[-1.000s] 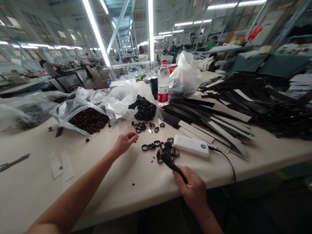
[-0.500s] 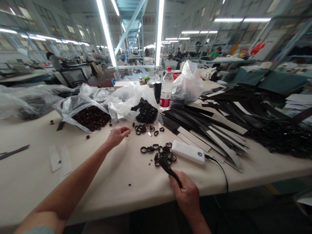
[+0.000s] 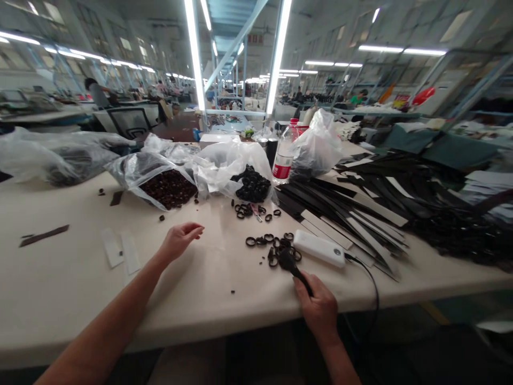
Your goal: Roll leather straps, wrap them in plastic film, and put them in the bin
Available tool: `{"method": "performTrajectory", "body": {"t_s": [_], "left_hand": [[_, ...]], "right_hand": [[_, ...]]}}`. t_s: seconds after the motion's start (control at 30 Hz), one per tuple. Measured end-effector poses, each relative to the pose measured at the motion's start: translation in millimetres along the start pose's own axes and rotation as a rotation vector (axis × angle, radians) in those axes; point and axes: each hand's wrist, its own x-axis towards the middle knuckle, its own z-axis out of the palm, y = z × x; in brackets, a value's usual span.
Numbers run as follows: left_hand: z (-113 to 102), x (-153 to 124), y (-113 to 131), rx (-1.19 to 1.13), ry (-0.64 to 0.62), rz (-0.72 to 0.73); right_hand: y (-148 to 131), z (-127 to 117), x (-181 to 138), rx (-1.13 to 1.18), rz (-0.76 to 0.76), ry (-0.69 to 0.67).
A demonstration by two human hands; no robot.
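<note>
My right hand (image 3: 318, 306) is closed round a short black strap (image 3: 300, 275), whose wide far end points away from me over a cluster of black loops (image 3: 273, 250). My left hand (image 3: 179, 241) hovers above the pale tabletop (image 3: 200, 310), thumb and fingers pinched together. Whatever it may hold is too small or hidden to see. Beyond that hand, an open clear bag of small dark brown pieces (image 3: 170, 190) lies on its side. Beside it, another plastic bag spills black pieces (image 3: 253, 184). More black loops (image 3: 240, 210) lie in front, next to small snips (image 3: 256, 213).
A white power bank (image 3: 319, 248) with a black cable (image 3: 372, 278) lies right of the loops. Long black strips (image 3: 332, 200) cover the right side. A red-labelled bottle (image 3: 284, 155) stands behind. White strips (image 3: 129, 251) and a dark strip (image 3: 44, 235) lie on the left.
The view has turned slightly left. My left hand has drawn back towards me and left, away from the loops. My right hand still grips the strap, its far end shifted slightly.
</note>
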Motion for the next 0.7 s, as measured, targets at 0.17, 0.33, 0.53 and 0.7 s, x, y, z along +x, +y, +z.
{"method": "performTrajectory", "body": {"t_s": [0.17,0.33,0.53,0.7], "left_hand": [[3,-8,-7,-0.064,-0.004,-0.031],[12,-17,2,-0.106,-0.063,0.004],[30,-29,4,0.019,-0.23,0.117],[38,-33,7,0.161,-0.263,0.248]], "right_hand": [[-5,0,1,-0.015,0.053,-0.007],[-5,0,0,-0.01,0.068,0.002],[0,6,-1,-0.039,0.018,0.053],[5,8,-3,-0.067,-0.035,0.077]]}}
